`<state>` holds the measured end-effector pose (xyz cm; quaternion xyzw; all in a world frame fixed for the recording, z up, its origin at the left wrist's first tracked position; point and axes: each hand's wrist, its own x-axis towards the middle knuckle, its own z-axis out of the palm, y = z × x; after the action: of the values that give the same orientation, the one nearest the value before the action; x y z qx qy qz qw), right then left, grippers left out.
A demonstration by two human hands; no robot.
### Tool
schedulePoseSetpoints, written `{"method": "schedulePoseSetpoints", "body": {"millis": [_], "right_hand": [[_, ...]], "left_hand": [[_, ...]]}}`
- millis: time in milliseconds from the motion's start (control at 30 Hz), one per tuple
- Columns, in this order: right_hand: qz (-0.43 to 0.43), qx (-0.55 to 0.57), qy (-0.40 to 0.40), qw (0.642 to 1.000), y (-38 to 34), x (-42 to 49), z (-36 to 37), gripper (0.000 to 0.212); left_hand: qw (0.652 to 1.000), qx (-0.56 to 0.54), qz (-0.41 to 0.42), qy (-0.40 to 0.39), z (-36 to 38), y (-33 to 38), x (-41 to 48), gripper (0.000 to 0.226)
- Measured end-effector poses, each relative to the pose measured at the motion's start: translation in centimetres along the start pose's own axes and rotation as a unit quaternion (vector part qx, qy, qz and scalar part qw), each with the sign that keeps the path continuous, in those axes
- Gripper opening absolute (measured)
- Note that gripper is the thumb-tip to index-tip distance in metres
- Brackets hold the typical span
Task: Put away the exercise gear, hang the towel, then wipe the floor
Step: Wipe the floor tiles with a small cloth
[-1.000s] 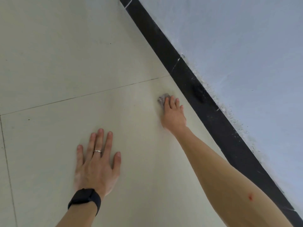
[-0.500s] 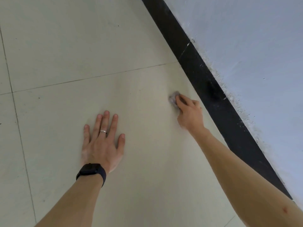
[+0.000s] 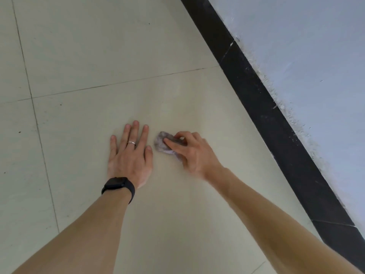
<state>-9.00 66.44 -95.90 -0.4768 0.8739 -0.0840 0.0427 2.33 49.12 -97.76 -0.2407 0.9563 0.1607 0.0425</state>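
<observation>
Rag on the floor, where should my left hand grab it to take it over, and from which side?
Probably pinch the bunched end of the rag that pokes out past the right hand, coming in from the side of the left hand. The right hand covers the rest, and the rag lies low on the floor, so a thumb-and-finger pinch from above suits.

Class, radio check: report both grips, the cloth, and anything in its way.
Left grip open, flat on floor. Right grip pinches grey cloth against floor. Cloth close beside left grip, not touching; black skirting further right.
</observation>
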Motion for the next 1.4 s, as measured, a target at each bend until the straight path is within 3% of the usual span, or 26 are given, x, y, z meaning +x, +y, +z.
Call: {"method": "schedulePoseSetpoints", "body": {"millis": [67, 167, 300, 367, 433, 533, 600, 667, 767, 800, 867, 967, 1067, 1133, 1200, 1300, 1333, 1400], "right_hand": [[0.129, -0.014, 0.016, 0.991, 2.6, -0.6, -1.2, 0.048], [0.378, -0.054, 0.018, 0.924, 6.5, -4.8, -1.8, 0.059], [0.511, -0.143, 0.016, 0.848, 10.3, -10.9, -2.7, 0.067], [0.530, -0.149, 0.001, 0.835, 11.1, -10.5, -2.9, 0.068], [0.532, -0.087, -0.008, 0.842, 9.9, -9.0, -3.0, 0.066], [0.375, -0.036, 0.002, 0.926, 6.5, -9.4, -2.4, 0.062], [0.326, -0.052, 0.010, 0.944, 5.9, -12.2, -1.9, 0.065], [0.403, -0.092, 0.022, 0.910, 7.1, -14.9, -1.7, 0.068], [0.572, -0.075, 0.045, 0.815, 8.5, -14.7, -2.2, 0.063], [0.572, -0.056, 0.049, 0.817, 7.8, -13.8, -1.9, 0.060], [0.482, -0.031, 0.064, 0.873, 3.9, -11.8, -0.9, 0.054], [0.273, 0.015, 0.058, 0.960, -5.1, -11.6, 1.1, 0.055], [0.086, 0.050, 0.003, 0.995, -9.3, -12.6, 1.9, 0.055], [0.036, 0.030, 0.015, 0.999, -6.9, -11.9, 1.6, 0.052], [0.142, -0.015, 0.047, 0.989, -3.3, -9.7, 1.0, 0.052], [0.385, -0.035, 0.043, 0.921, 1.5, -4.8, -0.3, 0.053], [0.418, -0.032, 0.036, 0.907, 1.8, -3.1, -0.5, 0.055], [0.378, 0.001, 0.028, 0.925, 0.5, -0.3, -0.3, 0.058]], "left_hand": [[1.000, 0.000, 0.002, 0.001, 0.0, -0.1, 0.0, 0.059], [1.000, 0.014, -0.001, -0.003, 0.2, -0.3, -0.2, 0.060], [1.000, 0.018, -0.003, 0.002, 0.4, -0.1, 0.0, 0.061], [1.000, 0.024, 0.000, 0.003, 0.5, -0.3, 0.2, 0.061], [1.000, 0.023, 0.001, 0.002, 0.5, -0.5, 0.1, 0.061], [1.000, 0.025, -0.002, 0.004, 0.5, -0.4, -0.1, 0.061], [1.000, 0.029, -0.001, 0.004, 0.4, -0.2, 0.1, 0.061], [1.000, 0.029, -0.002, 0.005, 0.4, -0.1, 0.0, 0.061], [0.999, 0.035, -0.004, 0.010, 0.4, -0.1, 0.1, 0.061], [0.999, 0.035, -0.001, 0.011, 0.5, -0.1, 0.1, 0.061], [0.999, 0.034, 0.004, 0.010, 0.7, -0.2, 0.2, 0.060], [0.999, 0.037, 0.002, 0.004, 0.8, -0.4, 0.1, 0.060], [0.999, 0.034, 0.001, 0.003, 0.6, -0.2, -0.1, 0.060], [0.999, 0.035, 0.002, 0.004, 0.5, -0.1, -0.1, 0.060], [0.999, 0.036, 0.001, 0.005, 0.5, -0.1, -0.1, 0.059], [0.999, 0.038, -0.002, 0.006, 0.8, -0.2, -0.1, 0.057], [0.999, 0.039, -0.002, 0.006, 0.8, -0.1, 0.0, 0.056], [0.999, 0.041, 0.000, 0.004, 0.8, -0.1, 0.1, 0.056]]}}
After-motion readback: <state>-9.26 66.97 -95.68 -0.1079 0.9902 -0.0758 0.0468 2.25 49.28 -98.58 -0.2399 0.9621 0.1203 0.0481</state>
